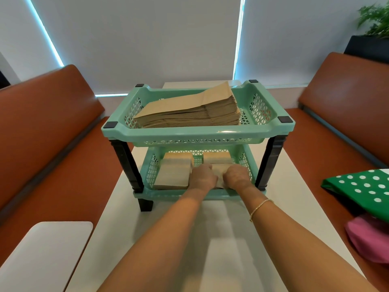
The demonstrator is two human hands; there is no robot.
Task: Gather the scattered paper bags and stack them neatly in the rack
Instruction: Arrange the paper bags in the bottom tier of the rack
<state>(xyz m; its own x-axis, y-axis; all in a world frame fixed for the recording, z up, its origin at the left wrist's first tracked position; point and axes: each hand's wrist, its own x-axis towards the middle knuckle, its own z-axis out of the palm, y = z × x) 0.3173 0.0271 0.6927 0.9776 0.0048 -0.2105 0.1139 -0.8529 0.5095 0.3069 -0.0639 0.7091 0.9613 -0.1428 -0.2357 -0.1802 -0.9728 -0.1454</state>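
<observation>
A mint-green two-tier rack with black legs stands on the white table. Its top tray holds a tall stack of brown paper bags. In the bottom tray a stack of smaller brown bags lies at the left and another small stack at the right. Both hands reach into the bottom tray. My left hand and my right hand sit side by side on the right stack, fingers curled down over its front part. The front of that stack is hidden under them.
Orange-brown bench seats flank the table on both sides. A green polka-dot bag and a pink bag lie on the right bench. A second white tabletop sits at lower left. A potted plant stands at far right.
</observation>
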